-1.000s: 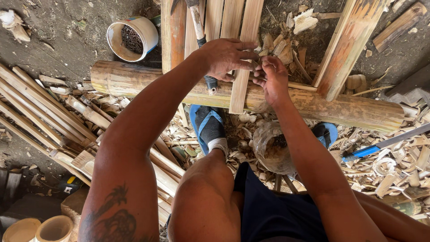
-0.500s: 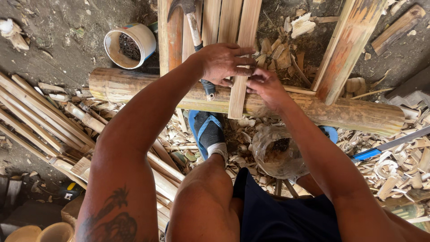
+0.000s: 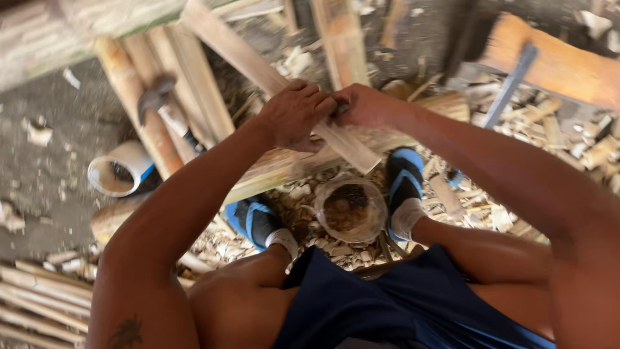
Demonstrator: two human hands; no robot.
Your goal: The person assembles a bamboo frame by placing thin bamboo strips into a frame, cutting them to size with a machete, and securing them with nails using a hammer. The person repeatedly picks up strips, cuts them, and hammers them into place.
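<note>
One head-worn camera looks steeply down, close over the lap and ground (tilted, slightly blurred).

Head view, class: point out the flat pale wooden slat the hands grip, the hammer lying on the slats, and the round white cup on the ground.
Flat pale wooden slat [image 3: 352, 150], head view, free lower end.
Hammer [image 3: 157, 97], head view, metal head.
Round white cup [image 3: 132, 158], head view, outer wall.
</note>
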